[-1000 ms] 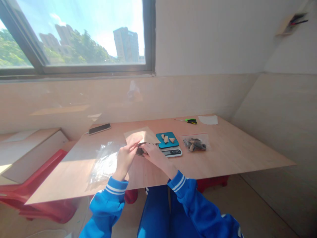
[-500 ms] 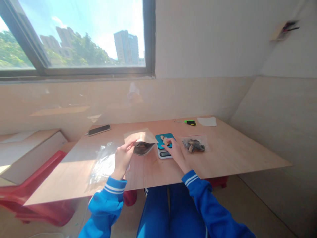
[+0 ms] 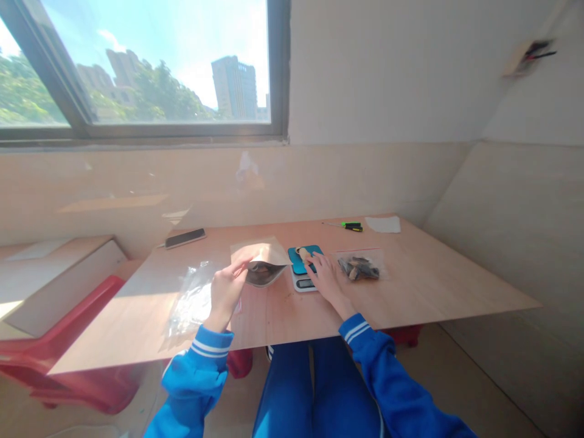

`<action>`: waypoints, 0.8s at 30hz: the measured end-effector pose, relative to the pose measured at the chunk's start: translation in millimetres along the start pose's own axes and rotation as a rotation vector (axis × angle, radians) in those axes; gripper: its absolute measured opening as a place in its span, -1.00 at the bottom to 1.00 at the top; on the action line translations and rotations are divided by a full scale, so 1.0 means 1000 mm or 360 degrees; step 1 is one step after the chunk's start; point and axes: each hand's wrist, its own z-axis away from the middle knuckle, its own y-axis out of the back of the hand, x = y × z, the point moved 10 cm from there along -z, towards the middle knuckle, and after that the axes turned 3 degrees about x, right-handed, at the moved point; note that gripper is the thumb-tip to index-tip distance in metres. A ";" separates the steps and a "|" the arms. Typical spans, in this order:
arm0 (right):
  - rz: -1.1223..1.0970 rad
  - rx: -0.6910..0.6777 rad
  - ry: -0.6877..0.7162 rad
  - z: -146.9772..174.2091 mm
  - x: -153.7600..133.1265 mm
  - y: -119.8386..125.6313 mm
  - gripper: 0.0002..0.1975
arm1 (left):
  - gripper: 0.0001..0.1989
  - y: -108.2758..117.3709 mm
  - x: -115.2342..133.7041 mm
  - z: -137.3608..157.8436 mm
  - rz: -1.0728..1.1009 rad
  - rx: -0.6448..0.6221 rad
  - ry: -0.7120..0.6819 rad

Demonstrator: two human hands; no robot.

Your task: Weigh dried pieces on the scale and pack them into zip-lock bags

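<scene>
My left hand (image 3: 227, 296) pinches the upper edge of a brown paper pouch (image 3: 259, 250) and holds its mouth apart, showing a dark inside. To the right of the pouch sits a small white kitchen scale (image 3: 298, 284) with a blue platform and a grey display. Pale, dried-looking pieces (image 3: 303, 254) lie on the platform; their kind is too small to tell. Over the scale's right side is my right hand (image 3: 327, 278), fingers extended and apart, fingertips at the pale pieces. Just right of this hand lies a clear zip bag (image 3: 359, 267) of dark brown dried pieces.
Clear plastic bags (image 3: 190, 304) lie at the table's left. A phone (image 3: 185, 238), screwdrivers (image 3: 347, 226) and white paper (image 3: 383, 224) rest along the back edge. Small crumbs lie before the scale. A red chair (image 3: 91, 316) and a box (image 3: 68, 286) stand left.
My right hand's fingers have loosened from the pale piece and spread, leaving it on the scale. My left hand stays on the pouch. The view has shifted slightly.
</scene>
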 end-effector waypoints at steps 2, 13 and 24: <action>-0.0001 0.0002 -0.0009 0.000 -0.003 0.005 -0.72 | -0.72 0.000 0.000 0.000 0.0006 -0.0001 -0.0003; -0.0479 0.0272 -0.0014 -0.006 -0.034 0.055 -0.75 | -0.72 -0.001 0.000 0.001 0.0070 -0.0004 0.0021; -0.0469 -0.0425 0.0525 -0.001 -0.164 0.017 -0.63 | -0.70 -0.009 0.011 0.005 -0.0042 -0.0031 0.0030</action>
